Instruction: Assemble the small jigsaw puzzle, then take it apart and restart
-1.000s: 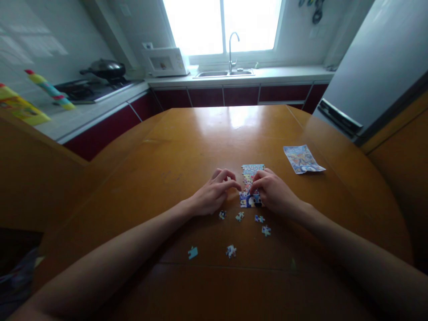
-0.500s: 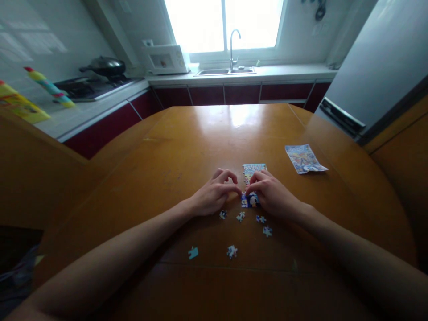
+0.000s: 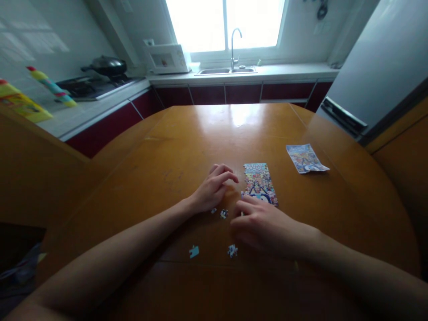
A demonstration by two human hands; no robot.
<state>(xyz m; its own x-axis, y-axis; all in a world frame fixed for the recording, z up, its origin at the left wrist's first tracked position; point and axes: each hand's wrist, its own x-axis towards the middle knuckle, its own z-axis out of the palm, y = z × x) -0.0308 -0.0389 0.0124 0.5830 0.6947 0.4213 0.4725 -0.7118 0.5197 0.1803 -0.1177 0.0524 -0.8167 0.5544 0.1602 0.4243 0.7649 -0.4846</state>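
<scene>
- A partly joined jigsaw puzzle [image 3: 258, 177], crowded with colourful figures, lies flat on the table, right of centre, its left edge jagged and its near edge partly covered by a hand.
- The right hand [image 3: 259, 223] reaches across the puzzle's near side, fingers bent; a pale bit shows by the fingertips, but whether it is gripped cannot be told.
- The left hand [image 3: 211, 189] rests left of the puzzle, fingers arched and loosely spread, with nothing visible in its grasp.
- Between the hands, a dark-and-white piece [image 3: 224, 214] lies loose; a small pale piece [image 3: 214, 210] sits just beside the left hand's near side.
- Nearer still, 2 more lie well apart: a light blue piece [image 3: 194, 252] at left and a whitish piece [image 3: 232, 250] at right.
- A creased picture sheet [image 3: 306, 157] lies to the right, beyond the right hand, on the glossy wooden table [image 3: 200, 142].
- At the far side, a faucet [image 3: 232, 53] rises over a sink [image 3: 225, 72] beneath a bright window [image 3: 197, 26]; a white microwave [image 3: 169, 59] and a dark pan [image 3: 109, 67] stand farther left, a refrigerator [image 3: 371, 67] at right.
</scene>
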